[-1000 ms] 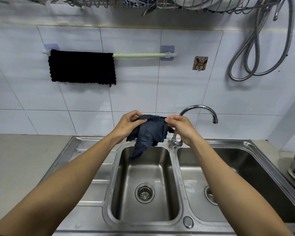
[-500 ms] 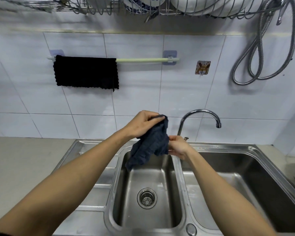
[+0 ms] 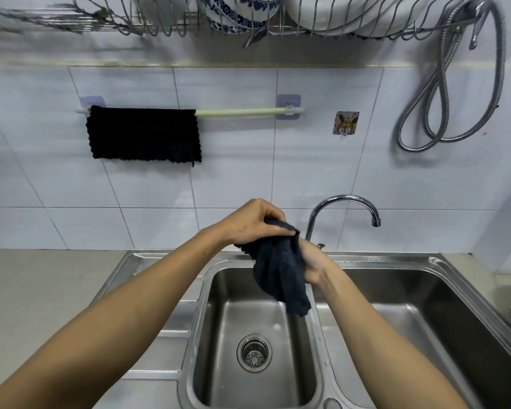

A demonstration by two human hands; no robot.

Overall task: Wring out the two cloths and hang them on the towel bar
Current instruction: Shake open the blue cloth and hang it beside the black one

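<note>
Since a moment ago our right hand [image 3: 313, 267] has dropped from the top edge of the dark blue-grey cloth [image 3: 279, 271] to its right side, so the cloth has gone from being stretched between both hands to hanging bunched from the left.

Going from the left, we see the pale grey worktop [image 3: 42, 290] beside the sink, and above it on the white tiled wall the pale green towel bar [image 3: 236, 112] with a black knitted cloth [image 3: 143, 132] draped over its left half — the right half of the bar is bare. Our left hand [image 3: 248, 222] is clenched on the top of the dark blue-grey cloth, fingers curled round the gathered fabric. The cloth hangs down over the left basin of the stainless steel double sink [image 3: 443, 262], its lower corner above the round drain strainer [image 3: 254, 352]. Our right hand sits against the cloth's right side, mostly hidden behind it — we cannot tell whether it grips the fabric. Behind it rises the curved chrome tap [image 3: 345, 202], and a coiled metal hose [image 3: 437, 93] hangs on the wall at far right.
</note>
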